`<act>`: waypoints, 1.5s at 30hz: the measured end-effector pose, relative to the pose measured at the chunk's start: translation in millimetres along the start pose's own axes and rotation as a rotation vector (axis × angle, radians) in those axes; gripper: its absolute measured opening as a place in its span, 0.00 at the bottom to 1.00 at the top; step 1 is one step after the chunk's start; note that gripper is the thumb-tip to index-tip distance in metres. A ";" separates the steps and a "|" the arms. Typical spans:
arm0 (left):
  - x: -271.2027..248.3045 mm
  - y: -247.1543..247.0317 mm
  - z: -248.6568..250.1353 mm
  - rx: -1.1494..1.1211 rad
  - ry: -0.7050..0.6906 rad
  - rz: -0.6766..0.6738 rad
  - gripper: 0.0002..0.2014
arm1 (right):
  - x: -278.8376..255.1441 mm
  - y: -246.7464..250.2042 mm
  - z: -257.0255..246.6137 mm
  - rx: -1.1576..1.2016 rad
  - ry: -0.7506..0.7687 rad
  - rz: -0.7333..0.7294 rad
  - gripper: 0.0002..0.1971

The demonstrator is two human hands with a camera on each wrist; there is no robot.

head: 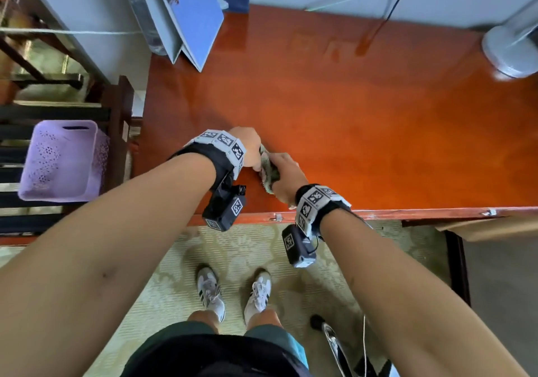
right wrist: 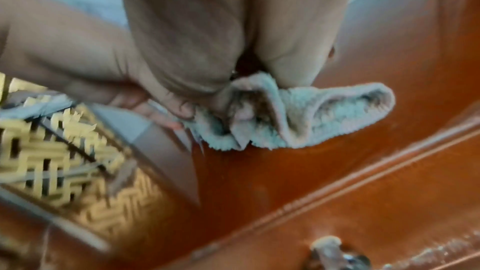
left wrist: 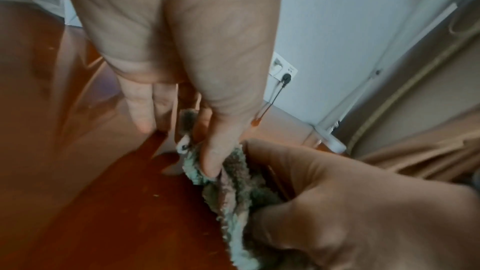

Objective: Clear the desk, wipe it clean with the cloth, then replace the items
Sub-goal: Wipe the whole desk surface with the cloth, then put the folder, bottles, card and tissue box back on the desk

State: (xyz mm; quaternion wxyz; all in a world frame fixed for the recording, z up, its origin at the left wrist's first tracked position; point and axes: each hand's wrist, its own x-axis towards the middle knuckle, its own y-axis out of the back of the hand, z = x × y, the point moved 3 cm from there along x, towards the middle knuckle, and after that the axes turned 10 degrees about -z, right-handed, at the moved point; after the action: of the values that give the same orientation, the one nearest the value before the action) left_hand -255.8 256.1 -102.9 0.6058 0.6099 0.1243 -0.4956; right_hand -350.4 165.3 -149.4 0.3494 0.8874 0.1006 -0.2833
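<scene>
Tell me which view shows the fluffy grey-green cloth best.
The right wrist view: the crumpled fluffy grey-green cloth lies unfolded against the glossy red-brown wooden desk. The left wrist view shows a bunched strip between both hands; the head view, only a sliver.

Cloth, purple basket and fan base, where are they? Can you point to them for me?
cloth (right wrist: 298, 114), right wrist view, on its fluffy folded middle.
purple basket (head: 43, 170), head view, on its patterned side wall.
fan base (head: 506, 47), head view, on the round grey foot.

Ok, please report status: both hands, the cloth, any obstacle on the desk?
Left hand and right hand both grip cloth, bunched on desk near front edge. Folders and fan base at back.
</scene>
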 end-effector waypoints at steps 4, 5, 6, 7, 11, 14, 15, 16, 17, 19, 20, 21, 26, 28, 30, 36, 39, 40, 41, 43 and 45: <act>-14.4 -14.1 6.0 -0.608 -0.009 -0.115 0.12 | -16.4 16.4 9.2 0.405 -0.081 0.104 0.23; -20.6 -18.5 5.2 -0.803 -0.008 -0.184 0.14 | -19.2 16.8 10.9 0.530 -0.063 0.120 0.24; -28.3 -16.9 4.7 -0.948 -0.024 -0.187 0.18 | -22.6 20.0 9.0 0.649 -0.032 0.139 0.25; -32.5 -12.5 1.8 -1.026 -0.052 -0.140 0.22 | -26.3 25.6 4.0 0.739 -0.004 0.153 0.26; -57.1 2.0 -4.5 -1.040 -0.145 -0.038 0.23 | -33.7 46.8 -33.9 0.920 0.026 0.175 0.17; -81.5 6.5 -10.2 -1.164 -0.119 0.026 0.12 | -31.9 56.7 -65.0 1.070 0.066 0.186 0.17; -89.3 6.4 -15.2 -1.243 -0.132 -0.008 0.13 | -30.5 59.2 -75.3 1.098 0.083 0.189 0.17; -97.7 5.7 -18.9 -1.326 -0.166 -0.060 0.14 | -28.8 60.5 -85.6 1.116 0.107 0.178 0.17; -105.1 5.5 -25.9 -1.416 -0.187 -0.097 0.16 | -27.5 60.4 -96.8 1.127 0.130 0.157 0.18; -113.7 4.5 -48.0 -1.543 -0.198 -0.066 0.19 | -24.0 55.1 -120.8 1.118 0.171 0.106 0.19; -116.0 5.2 -60.9 -1.588 -0.200 -0.028 0.20 | -21.8 50.4 -132.4 1.083 0.183 0.084 0.19; -121.4 5.5 -73.2 -1.650 -0.212 -0.003 0.20 | -19.2 43.9 -145.3 1.028 0.194 0.058 0.20; -137.5 0.3 -158.7 -1.768 -0.275 0.141 0.20 | 7.2 -10.8 -214.4 0.646 0.294 -0.053 0.21; -140.0 -9.0 -202.2 -1.802 -0.346 0.121 0.18 | 26.7 -36.6 -245.8 0.538 0.302 -0.105 0.20; -149.6 -10.7 -227.0 -1.821 -0.406 0.142 0.06 | 41.0 -53.6 -267.2 0.557 0.262 -0.192 0.19; -140.2 -22.4 -370.8 -1.836 -0.150 0.223 0.08 | 110.3 -134.7 -332.9 0.636 0.032 -0.444 0.15; -125.0 -29.0 -436.1 -1.882 0.029 0.288 0.07 | 145.2 -178.1 -362.0 0.703 -0.049 -0.538 0.21; -116.7 -32.2 -450.8 -1.921 0.048 0.278 0.09 | 156.6 -190.1 -368.4 0.716 -0.076 -0.534 0.23; -110.2 -33.5 -462.0 -1.968 0.056 0.259 0.10 | 167.6 -200.4 -374.6 0.732 -0.104 -0.521 0.23; -96.4 -34.8 -477.6 -2.055 0.062 0.215 0.13 | 191.4 -216.1 -380.6 0.778 -0.166 -0.492 0.22; -84.4 -38.7 -488.4 -2.115 0.096 0.172 0.13 | 212.3 -225.5 -381.3 0.808 -0.232 -0.479 0.17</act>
State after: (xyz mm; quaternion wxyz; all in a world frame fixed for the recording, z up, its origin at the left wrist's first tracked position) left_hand -103.6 724.2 -173.0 0.8555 -0.2015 0.4723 -0.0663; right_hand -96.4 585.2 -171.1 -0.0895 0.8665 0.1441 -0.4694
